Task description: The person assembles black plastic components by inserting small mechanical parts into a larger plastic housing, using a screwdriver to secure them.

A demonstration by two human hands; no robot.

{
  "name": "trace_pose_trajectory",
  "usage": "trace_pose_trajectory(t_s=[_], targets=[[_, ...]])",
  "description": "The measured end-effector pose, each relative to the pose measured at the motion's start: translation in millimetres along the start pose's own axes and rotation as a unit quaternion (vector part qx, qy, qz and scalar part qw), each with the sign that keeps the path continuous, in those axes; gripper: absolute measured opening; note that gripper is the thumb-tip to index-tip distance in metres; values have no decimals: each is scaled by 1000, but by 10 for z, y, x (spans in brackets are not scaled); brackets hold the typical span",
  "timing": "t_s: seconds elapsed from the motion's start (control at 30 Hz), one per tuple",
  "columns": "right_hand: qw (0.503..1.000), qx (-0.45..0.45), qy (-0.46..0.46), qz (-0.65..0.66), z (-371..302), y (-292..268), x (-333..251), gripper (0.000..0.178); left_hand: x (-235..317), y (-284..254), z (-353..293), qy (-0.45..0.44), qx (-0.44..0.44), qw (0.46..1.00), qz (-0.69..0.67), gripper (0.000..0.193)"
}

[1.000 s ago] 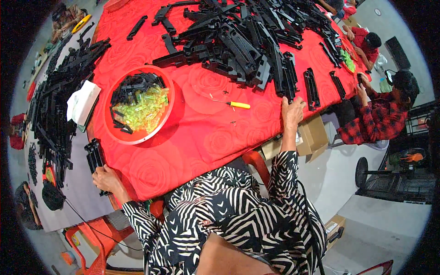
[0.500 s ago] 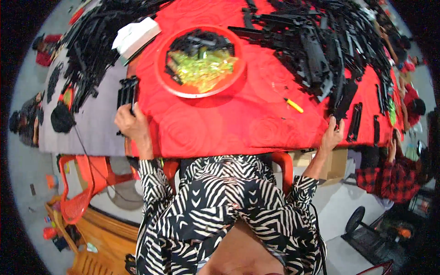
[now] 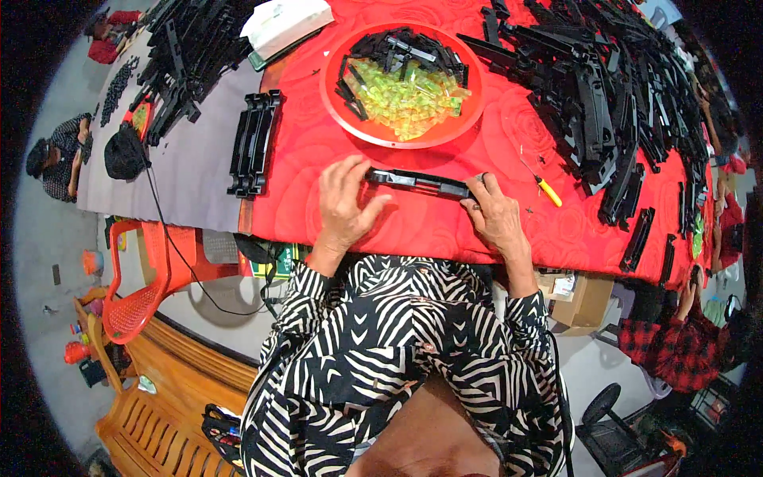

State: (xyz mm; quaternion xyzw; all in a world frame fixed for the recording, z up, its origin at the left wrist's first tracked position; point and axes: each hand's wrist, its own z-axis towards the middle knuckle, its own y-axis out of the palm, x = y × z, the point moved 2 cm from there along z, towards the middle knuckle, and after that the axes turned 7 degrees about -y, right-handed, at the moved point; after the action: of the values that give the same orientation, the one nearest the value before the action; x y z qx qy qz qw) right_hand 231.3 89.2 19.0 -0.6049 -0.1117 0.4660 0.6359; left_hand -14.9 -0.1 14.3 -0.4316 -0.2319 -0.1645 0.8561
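Observation:
A long, narrow black plastic part (image 3: 420, 183) lies crosswise over the red tablecloth in front of me. My right hand (image 3: 499, 213) grips its right end between thumb and fingers. At the other end is my left hand (image 3: 343, 205), thumb and fingers spread, fingertips close to the part's tip; whether they touch it I cannot tell. Beyond the part stands a red basin (image 3: 404, 143) with small yellow-green transparent pieces (image 3: 409, 99) in front and black plastic pieces (image 3: 397, 44) behind. Several similar black parts (image 3: 256, 143) lie side by side at the left.
A large heap of black parts (image 3: 592, 95) covers the right side; another pile (image 3: 187, 67) sits far left. A yellow-handled screwdriver (image 3: 548, 192) lies right of my right hand. A white tissue pack (image 3: 284, 28) is by the basin. A person in checked red (image 3: 675, 350) sits at right.
My left hand has left the row of parts and moved right. My right hand has come left from the heap, and the black part is now between both hands. The view has shifted.

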Motion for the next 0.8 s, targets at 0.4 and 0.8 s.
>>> trace_pose_trajectory(t_s=[0.4, 0.8], targets=[[999, 31, 26, 6, 91, -232, -40, 42, 29, 248, 60, 4, -87, 996, -32, 38], [995, 86, -40, -34, 1131, -451, -74, 13, 10, 168, 65, -34, -107, 993, -34, 31]])
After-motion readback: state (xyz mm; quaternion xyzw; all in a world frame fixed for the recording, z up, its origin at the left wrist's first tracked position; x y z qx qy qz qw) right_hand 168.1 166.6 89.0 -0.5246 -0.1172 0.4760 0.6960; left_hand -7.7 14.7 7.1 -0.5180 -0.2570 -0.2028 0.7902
